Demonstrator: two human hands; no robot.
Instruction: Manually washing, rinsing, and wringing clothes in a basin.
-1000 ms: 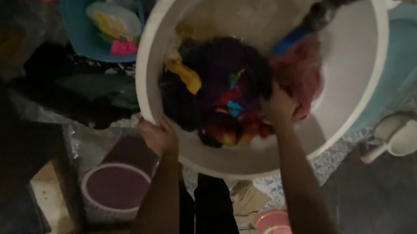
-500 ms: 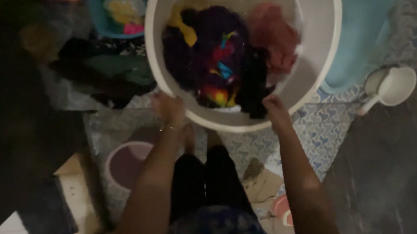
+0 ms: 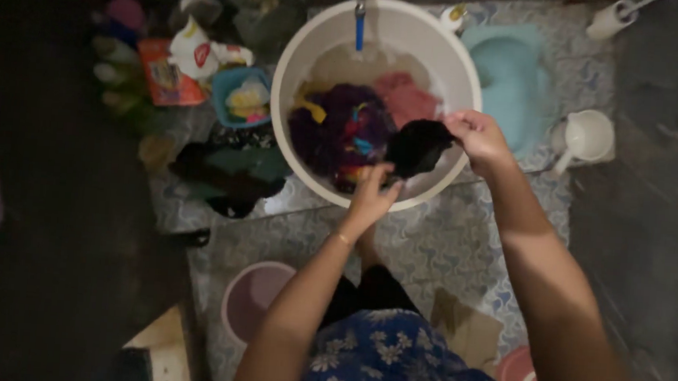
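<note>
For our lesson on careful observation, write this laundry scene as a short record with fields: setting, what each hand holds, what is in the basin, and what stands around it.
Setting: patterned floor, dim light, seen from above
Left hand: grips the near edge of the black cloth
Right hand: grips the far edge of the same cloth, over the basin rim
White basin: holds wet clothes, purple, pink and yellow; a tap above it
Right of basin: white jug, blue tub
Left of basin: dark clothes pile
</note>
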